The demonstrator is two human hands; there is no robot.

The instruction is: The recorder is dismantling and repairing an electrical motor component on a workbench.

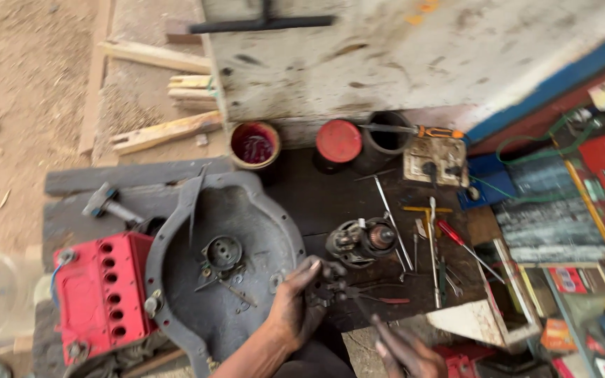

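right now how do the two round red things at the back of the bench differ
The open red tin has no lid, so you see down into its dark red inside; the lidded red container is closed by a flat red lid. The open red tin sits further left, near the grey metal housing; the lidded red container stands beside a dark cylinder. Both are round, upright and similar in size.

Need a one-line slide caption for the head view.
Left hand grips pliers beside a grey round housing on a tool-strewn bench; right hand hovers nearby.
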